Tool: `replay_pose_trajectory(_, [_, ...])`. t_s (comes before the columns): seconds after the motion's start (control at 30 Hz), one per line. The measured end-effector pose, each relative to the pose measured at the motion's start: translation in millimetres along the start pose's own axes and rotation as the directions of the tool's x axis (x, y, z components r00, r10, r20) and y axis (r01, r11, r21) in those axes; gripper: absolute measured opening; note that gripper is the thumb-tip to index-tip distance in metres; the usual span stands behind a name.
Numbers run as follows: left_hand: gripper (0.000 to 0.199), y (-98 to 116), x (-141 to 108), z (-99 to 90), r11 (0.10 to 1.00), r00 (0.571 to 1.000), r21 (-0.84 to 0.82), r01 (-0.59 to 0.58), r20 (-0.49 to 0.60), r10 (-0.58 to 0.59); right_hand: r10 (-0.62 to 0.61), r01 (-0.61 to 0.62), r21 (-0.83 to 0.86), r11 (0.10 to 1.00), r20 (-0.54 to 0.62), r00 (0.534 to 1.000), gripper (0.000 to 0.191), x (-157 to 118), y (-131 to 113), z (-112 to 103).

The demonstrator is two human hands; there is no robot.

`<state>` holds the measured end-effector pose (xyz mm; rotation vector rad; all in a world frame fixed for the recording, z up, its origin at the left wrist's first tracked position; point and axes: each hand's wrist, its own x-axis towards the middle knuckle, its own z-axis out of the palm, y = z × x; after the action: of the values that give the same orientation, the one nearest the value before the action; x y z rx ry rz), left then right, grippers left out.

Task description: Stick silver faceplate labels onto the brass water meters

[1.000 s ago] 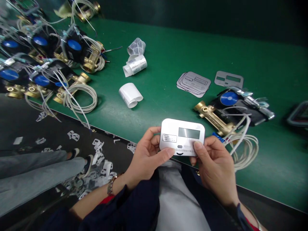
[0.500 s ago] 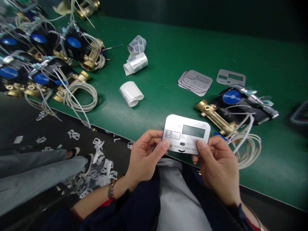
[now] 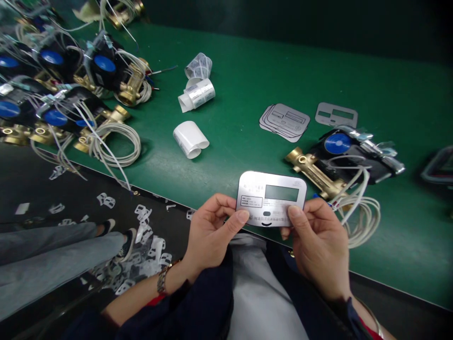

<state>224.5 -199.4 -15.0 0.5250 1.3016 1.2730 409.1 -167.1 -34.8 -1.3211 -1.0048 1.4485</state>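
Note:
Between my two hands is a silver meter faceplate (image 3: 271,193) with a grey display window and printed text, held above the table's front edge. My left hand (image 3: 214,231) pinches its lower left corner, thumb on the front. At the lower right corner, my right hand (image 3: 316,241) grips it the same way. Just beyond my right hand lies a brass meter (image 3: 316,174) with a black housing, a blue disc (image 3: 338,143) and a coil of pale cable (image 3: 364,222). Behind it rest a small stack of silver faceplates (image 3: 285,122) and a single faceplate (image 3: 336,114).
Several brass meters with cables (image 3: 81,104) crowd the left of the green table (image 3: 226,146). Curled label rolls (image 3: 191,138) lie mid-table. A dark framed part (image 3: 439,165) sits at the right edge. White scraps (image 3: 143,219) litter the floor near another person's legs (image 3: 63,255).
The faceplate is tilted very slightly differently in my hands, which keep their grip. The whole view has shifted a little.

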Motion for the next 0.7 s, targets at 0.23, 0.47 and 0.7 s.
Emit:
replay_pose_trajectory(0.23, [0.035,0.4,9.5,-3.7,0.936,0.968,0.267,-0.230,0.164,0.190,-0.543,0.494,-0.260,0.829,-0.168,0.822,0.015,-5.1,-3.0,-13.6])
replay_pose_trajectory(0.47, [0.044,42.9,91.9,54.6,0.538,0.761,0.549,-0.639,0.550,0.342,-0.602,0.544,-0.305,0.781,-0.597,0.530,0.020,-2.4,-25.3,-66.5])
replay_pose_trajectory(0.7, [0.078,46.1,183.1,141.0,0.266,0.471,0.424,-0.866,0.870,0.147,-0.163,0.423,0.252,0.871,-0.663,0.730,0.031,6.0,-45.3,-114.7])
